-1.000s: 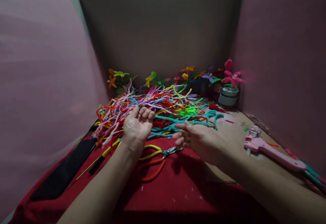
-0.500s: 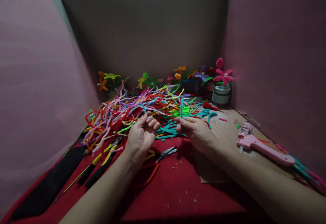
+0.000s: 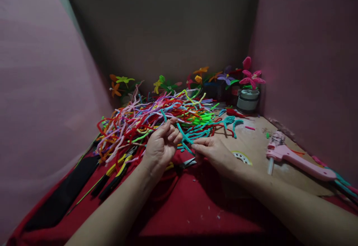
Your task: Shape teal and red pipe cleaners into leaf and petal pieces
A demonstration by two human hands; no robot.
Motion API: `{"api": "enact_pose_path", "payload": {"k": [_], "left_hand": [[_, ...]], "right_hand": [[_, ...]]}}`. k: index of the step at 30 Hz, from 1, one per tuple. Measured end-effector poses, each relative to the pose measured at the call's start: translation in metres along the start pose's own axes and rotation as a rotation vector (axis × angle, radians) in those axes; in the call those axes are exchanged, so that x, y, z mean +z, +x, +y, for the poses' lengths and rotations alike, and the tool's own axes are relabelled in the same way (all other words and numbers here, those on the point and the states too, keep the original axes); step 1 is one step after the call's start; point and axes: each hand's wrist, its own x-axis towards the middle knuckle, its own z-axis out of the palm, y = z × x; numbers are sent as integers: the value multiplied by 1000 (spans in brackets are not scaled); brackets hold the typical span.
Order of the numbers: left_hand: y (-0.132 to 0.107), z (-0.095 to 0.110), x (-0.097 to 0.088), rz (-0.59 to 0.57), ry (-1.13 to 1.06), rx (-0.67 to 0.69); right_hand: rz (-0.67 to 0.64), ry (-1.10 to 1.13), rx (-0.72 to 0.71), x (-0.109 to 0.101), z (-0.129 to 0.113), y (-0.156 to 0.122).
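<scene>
My left hand (image 3: 161, 144) is closed, thumb and forefinger pinching a teal pipe cleaner (image 3: 163, 116) whose tip pokes up above them. Its other fingers are curled in. To the right, my right hand (image 3: 215, 155) is closed too, its fingertips pinching a teal pipe cleaner (image 3: 184, 137) that slants up toward the left hand. Whether both hands hold one and the same stem I cannot tell. Just behind them lies a heap of many-coloured pipe cleaners (image 3: 156, 113), with loose teal stems (image 3: 203, 129) at its near right. Scissors (image 3: 189, 163) lie below, partly hidden by my left arm.
Pliers (image 3: 119, 173) with yellow-black handles and a black strip (image 3: 63, 194) lie at left on the red cloth (image 3: 195, 216). On the board (image 3: 258, 126) at right are a pink glue gun (image 3: 302, 163) and a white perforated disc (image 3: 241, 158). Pipe-cleaner flowers (image 3: 252, 77) stand behind.
My right hand has lowered, and the teal stem that stood upright in it now slants toward the left hand. The left hand keeps its pinch. The white disc has come into sight beside my right arm.
</scene>
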Motion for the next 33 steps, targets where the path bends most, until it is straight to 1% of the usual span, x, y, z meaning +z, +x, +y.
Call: {"api": "enact_pose_path", "payload": {"k": [5,7,10,12,14,15,16,17,19,21,23,26,28,30,33], "left_hand": [[2,1,-3,0,-9,14],[1,0,-4,-11,0,22],[2,-1,-4,-20,42,43],[4,0,-5,12,92,108],[6,3,-6,72,172,175],[6,3,-7,86,224,179],[5,3,-8,77,287,149],[3,3,-8,42,363,91],[-1,-1,-9,-75,541,-45],[-6,-7,-8,-173,721,-106],[-10,-12,-8,-202,858,-80],[-12,-14,-7,-190,961,-6],[-11,-13,-7,-184,983,12],[-10,-11,-7,-194,990,-3],[-10,-9,-8,-194,989,-15]], "right_hand": [[-69,-116,57,4,-1,-2],[-117,-168,78,6,-2,-3],[-156,-173,138,7,-4,-4],[-106,-101,167,6,-4,-4],[-16,7,145,4,-3,-4],[25,58,122,3,-3,-3],[53,99,97,2,-1,-3],[64,134,79,1,0,-3],[39,183,79,0,2,-3],[-11,211,102,0,4,-3],[-48,245,130,0,5,-3],[-59,306,154,1,4,-3],[-57,335,163,1,4,-4],[-49,354,165,1,3,-5],[-13,371,130,1,4,-5]]}}
